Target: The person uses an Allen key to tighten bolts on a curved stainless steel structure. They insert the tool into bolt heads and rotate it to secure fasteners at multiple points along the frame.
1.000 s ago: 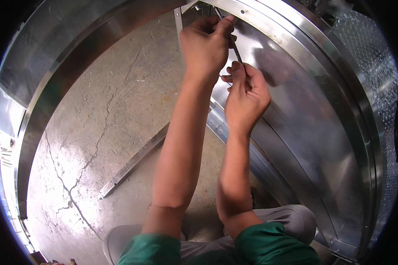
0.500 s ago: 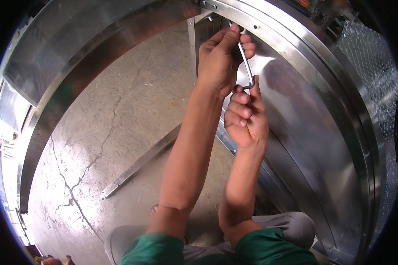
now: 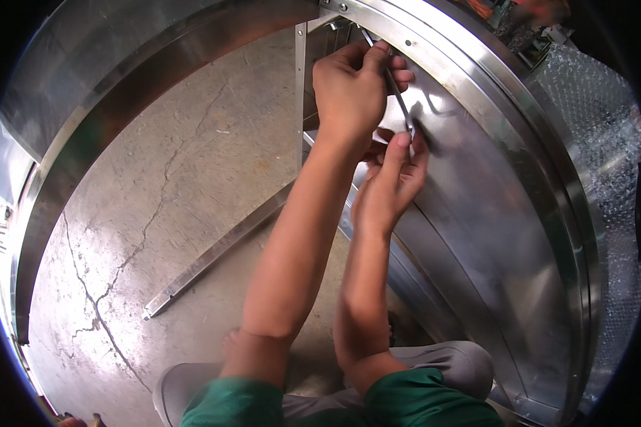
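A long L-shaped hex key [image 3: 399,99] slants along the inner side of a curved metal rim [image 3: 434,62]. My left hand [image 3: 352,91] is closed round its upper shaft, thumb on top. Just below, my right hand [image 3: 390,183] pinches the bent lower end between thumb and fingers. The key's upper tip reaches up under the rim, close to a bolt [image 3: 335,25] at the metal bracket; whether it sits in a fastener I cannot make out. Both hands are beside a shiny sheet-metal panel [image 3: 470,185].
A flat metal bar [image 3: 221,249] runs across the cracked concrete floor [image 3: 135,185]. Another curved metal band [image 3: 85,128] arches round the left side. Bubble wrap [image 3: 595,121] lies beyond the rim at the right. My bent knees [image 3: 449,363] are close below my arms.
My right hand has turned over, its thumb now across the key's bent end. The short leg of the key has swung round from pointing left. The whole view has shifted slightly.
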Demonstrator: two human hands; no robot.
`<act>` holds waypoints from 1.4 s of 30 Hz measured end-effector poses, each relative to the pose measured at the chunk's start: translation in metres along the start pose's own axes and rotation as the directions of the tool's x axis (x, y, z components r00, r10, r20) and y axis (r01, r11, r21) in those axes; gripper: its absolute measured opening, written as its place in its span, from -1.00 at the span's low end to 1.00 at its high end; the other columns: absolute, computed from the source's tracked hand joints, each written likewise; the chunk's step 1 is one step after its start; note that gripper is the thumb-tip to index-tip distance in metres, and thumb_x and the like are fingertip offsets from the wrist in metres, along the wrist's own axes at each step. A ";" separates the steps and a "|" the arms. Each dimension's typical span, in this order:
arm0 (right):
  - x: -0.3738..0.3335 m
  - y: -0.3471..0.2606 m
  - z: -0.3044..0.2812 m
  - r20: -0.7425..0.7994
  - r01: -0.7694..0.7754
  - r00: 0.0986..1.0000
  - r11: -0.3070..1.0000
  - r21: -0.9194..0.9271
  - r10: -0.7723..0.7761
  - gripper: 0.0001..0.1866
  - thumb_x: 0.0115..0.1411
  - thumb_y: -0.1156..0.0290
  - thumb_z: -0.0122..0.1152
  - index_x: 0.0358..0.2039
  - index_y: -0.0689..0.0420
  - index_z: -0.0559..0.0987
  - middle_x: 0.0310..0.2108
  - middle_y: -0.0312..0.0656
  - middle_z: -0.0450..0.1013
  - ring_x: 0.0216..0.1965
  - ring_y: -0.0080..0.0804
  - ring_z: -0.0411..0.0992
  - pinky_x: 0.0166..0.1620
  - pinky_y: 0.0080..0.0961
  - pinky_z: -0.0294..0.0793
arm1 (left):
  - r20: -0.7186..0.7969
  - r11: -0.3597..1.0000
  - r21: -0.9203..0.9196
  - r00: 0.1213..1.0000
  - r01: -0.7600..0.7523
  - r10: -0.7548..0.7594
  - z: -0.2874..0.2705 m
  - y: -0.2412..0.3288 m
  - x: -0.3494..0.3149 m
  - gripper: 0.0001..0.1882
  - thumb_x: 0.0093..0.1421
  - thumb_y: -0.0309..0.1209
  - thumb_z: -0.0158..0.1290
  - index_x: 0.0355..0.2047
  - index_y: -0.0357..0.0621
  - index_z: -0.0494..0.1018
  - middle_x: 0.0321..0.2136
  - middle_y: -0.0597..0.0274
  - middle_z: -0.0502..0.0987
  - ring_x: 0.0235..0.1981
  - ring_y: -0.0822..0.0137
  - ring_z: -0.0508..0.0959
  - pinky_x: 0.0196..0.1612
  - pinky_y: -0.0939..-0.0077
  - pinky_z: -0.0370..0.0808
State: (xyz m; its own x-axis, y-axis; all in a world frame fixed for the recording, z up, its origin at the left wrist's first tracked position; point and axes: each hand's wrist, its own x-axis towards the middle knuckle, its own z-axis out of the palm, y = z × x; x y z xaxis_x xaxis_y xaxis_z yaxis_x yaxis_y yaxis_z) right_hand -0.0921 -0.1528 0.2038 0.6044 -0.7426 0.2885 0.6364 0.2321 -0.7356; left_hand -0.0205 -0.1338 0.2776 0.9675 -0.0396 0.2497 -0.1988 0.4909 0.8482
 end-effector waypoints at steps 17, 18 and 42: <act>-0.008 0.008 -0.003 -0.062 -0.125 0.990 0.991 -0.038 0.123 -0.74 0.36 0.56 0.07 0.04 0.31 0.46 -0.28 -0.10 0.46 -0.55 -0.51 0.47 -0.50 -0.59 0.39 | -0.006 0.994 -0.105 1.000 0.029 -0.030 -0.009 -0.006 0.005 -0.73 0.40 -0.37 0.04 -0.10 -0.40 0.47 -0.29 0.05 0.61 -0.35 0.30 0.65 -0.25 0.43 0.59; -0.008 0.007 -0.003 -0.062 -0.191 0.979 0.981 0.030 0.192 -0.66 0.41 0.29 0.07 0.03 0.29 0.43 -0.36 -0.12 0.46 -0.59 -0.47 0.42 -0.52 -0.57 0.33 | -0.004 0.988 -0.150 0.999 0.031 -0.032 -0.009 -0.006 0.005 -0.73 0.40 -0.36 0.04 -0.11 -0.40 0.47 -0.29 0.05 0.61 -0.36 0.29 0.65 -0.26 0.43 0.60; 0.007 -0.018 -0.002 -0.127 -0.168 0.982 0.952 -0.257 0.139 -0.54 0.48 0.03 -0.05 -0.21 0.25 0.46 -0.57 -0.22 0.37 -0.71 -0.53 0.25 -0.61 -0.57 0.22 | 0.118 0.993 -0.023 0.987 0.115 -0.112 -0.010 0.007 0.007 -0.79 0.37 -0.45 0.04 -0.28 -0.39 0.55 -0.41 0.12 0.65 -0.37 0.37 0.65 -0.15 0.47 0.60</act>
State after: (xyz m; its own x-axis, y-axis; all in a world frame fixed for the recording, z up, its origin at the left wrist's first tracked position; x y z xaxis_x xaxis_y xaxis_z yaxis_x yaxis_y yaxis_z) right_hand -0.0998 -0.1634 0.2181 0.6211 -0.7769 0.1030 0.3811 0.1845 -0.9059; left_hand -0.0138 -0.1214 0.2806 0.9586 -0.1964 0.2062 -0.0822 0.5026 0.8606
